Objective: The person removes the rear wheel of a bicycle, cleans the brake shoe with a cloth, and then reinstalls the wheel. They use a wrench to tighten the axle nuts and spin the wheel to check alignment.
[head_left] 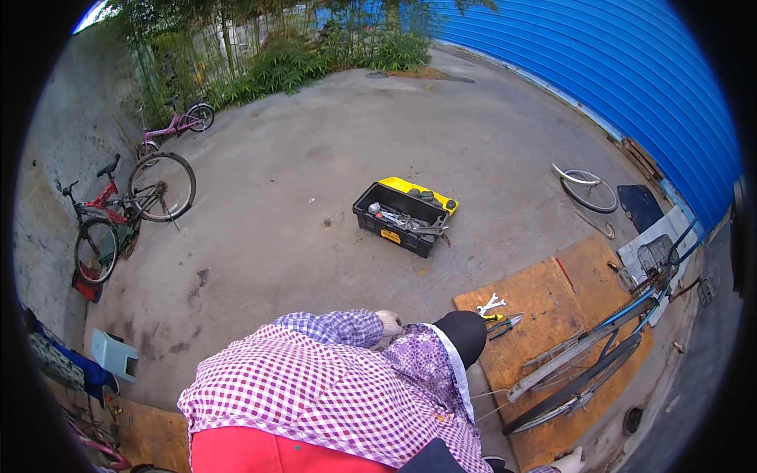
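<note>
Bicycle (597, 370) work seems in hand, near right
Left hand (388, 322) near knee (462, 334), right hand (569, 460) near board (516, 285), grips untellable; wrenches (492, 303) would call for a reach

Pink-purple-and-white checked smock (292, 378), blue-purple checked sleeve (327, 325), purple floral panel (422, 355) with whitish edging (456, 364), plain red cloth (252, 452), black legwear (464, 335).

1 head-worn fisheye, upright, facing down and forward: checked garment (296, 386) close below, concrete yard (268, 213) farther out.
</note>
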`<state>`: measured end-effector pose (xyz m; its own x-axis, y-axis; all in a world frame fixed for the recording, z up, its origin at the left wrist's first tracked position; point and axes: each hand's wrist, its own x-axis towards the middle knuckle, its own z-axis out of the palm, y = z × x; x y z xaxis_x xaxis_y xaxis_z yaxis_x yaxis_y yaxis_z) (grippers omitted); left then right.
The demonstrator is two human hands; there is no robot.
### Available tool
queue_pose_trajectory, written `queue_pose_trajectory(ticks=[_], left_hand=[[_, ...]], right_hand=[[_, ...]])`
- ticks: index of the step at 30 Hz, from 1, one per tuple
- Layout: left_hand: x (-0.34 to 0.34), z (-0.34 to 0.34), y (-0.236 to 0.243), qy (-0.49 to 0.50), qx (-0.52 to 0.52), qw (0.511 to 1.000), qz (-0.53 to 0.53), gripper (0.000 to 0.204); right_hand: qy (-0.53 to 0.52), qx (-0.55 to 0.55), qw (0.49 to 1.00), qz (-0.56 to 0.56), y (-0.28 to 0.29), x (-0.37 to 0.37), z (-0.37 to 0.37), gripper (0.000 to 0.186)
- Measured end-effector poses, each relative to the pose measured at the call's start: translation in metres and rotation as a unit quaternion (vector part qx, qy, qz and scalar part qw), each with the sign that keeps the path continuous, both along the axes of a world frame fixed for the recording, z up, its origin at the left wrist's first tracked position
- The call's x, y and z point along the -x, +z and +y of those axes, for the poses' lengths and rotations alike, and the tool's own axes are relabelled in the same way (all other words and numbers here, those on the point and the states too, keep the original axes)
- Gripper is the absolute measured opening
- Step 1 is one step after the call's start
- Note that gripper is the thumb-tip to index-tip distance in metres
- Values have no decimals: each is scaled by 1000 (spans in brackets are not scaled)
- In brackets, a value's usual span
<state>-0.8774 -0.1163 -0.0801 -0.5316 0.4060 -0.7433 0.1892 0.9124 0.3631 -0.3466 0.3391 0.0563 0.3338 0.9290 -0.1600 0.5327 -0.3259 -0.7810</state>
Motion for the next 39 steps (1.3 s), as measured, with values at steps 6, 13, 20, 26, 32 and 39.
queue_pose_trajectory(ticks=[6,13,20,26,32,39], left_hand=[[49,52,47,-13,-94,994,44,47],[94,290,13,29,-211,973,84,40],[79,375,66,-157,-248,936,197,36],[95,412,117,-148,-251,920,262,38],[118,411,129,-164,-279,878,352,31],[149,386,112,-194,-241,868,389,32]], right_hand=[[-22,-9,999,-30,44,10,-47,55],[8,-40,985,167,-50,25,95,25],[-30,-46,988,146,-14,-12,32,32],[25,-96,986,135,77,34,4,32],[111,-121,981,103,81,62,1,32],[150,-132,979,41,84,62,-69,60]])
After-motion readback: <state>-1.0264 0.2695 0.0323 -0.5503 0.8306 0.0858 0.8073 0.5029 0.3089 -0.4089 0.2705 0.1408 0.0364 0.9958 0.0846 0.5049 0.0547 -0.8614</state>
